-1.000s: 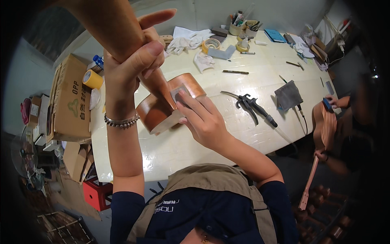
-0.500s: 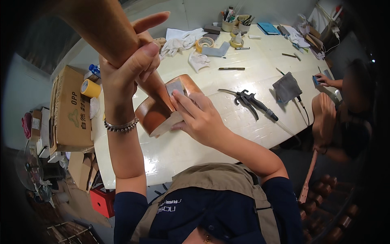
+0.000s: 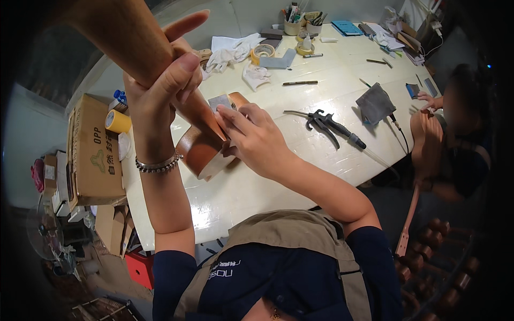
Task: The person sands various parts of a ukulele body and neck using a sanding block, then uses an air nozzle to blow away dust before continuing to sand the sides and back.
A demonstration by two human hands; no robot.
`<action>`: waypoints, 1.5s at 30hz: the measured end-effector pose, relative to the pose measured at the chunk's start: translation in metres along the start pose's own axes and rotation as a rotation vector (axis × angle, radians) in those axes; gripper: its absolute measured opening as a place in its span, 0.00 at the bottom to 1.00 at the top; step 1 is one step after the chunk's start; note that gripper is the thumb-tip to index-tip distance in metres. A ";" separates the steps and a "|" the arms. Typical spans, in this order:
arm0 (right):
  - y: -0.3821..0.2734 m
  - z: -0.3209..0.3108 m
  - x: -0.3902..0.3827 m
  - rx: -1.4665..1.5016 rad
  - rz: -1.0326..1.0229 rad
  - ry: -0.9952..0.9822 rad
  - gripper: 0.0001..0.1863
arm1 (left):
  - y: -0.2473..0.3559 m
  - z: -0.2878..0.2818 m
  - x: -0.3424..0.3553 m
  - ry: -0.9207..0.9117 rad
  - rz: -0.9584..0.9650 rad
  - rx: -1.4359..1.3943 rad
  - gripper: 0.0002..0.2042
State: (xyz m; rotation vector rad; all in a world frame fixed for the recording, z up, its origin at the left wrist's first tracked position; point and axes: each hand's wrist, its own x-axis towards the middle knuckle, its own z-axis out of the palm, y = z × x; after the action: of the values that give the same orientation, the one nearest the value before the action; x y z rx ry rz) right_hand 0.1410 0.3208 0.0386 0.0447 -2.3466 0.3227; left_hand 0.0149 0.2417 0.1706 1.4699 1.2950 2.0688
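Note:
A brown wooden instrument, ukulele-like with a curved body and a long neck [image 3: 126, 40], slants up from the table toward the upper left. My left hand [image 3: 168, 80] is wrapped round its neck, with the index finger stretched out. Down on the table rests the body [image 3: 199, 147]. My right hand [image 3: 254, 136] lies against the body near where the neck joins, its fingers pressing a small grey sheet of sandpaper [image 3: 218, 101] on the wood. Part of the body is hidden behind this hand.
To the right lie a black air blow gun [image 3: 332, 128] and a dark grey square pad [image 3: 376, 104]. Tape rolls [image 3: 262, 52], white gloves [image 3: 257, 75] and a pen [image 3: 300, 83] are farther back. A cardboard box [image 3: 96, 150] stands left. A co-worker [image 3: 455, 139] sits right with another wooden instrument.
My right hand and the sandpaper have shifted slightly up and left along the body. My left hand keeps its hold. The co-worker's hand has come off a small blue block.

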 end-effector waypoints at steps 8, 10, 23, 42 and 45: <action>-0.003 -0.001 0.000 0.007 0.008 0.033 0.37 | 0.003 0.001 0.000 0.007 -0.006 0.019 0.16; -0.008 -0.004 -0.001 0.088 0.038 0.028 0.35 | 0.004 -0.004 -0.001 0.002 -0.032 0.006 0.16; 0.001 -0.050 -0.045 0.160 0.065 0.092 0.18 | 0.005 -0.004 -0.007 0.015 0.009 -0.019 0.13; -0.006 -0.020 -0.012 0.117 0.071 -0.018 0.30 | 0.007 -0.004 -0.011 -0.006 0.016 -0.033 0.12; -0.006 -0.014 -0.016 0.126 -0.015 0.117 0.27 | 0.005 -0.004 -0.010 -0.029 0.012 -0.012 0.13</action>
State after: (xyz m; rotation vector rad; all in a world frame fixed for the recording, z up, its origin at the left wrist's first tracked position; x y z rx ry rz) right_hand 0.1632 0.3178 0.0381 0.1009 -2.2073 0.4531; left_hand 0.0173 0.2299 0.1680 1.5009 1.2631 2.0516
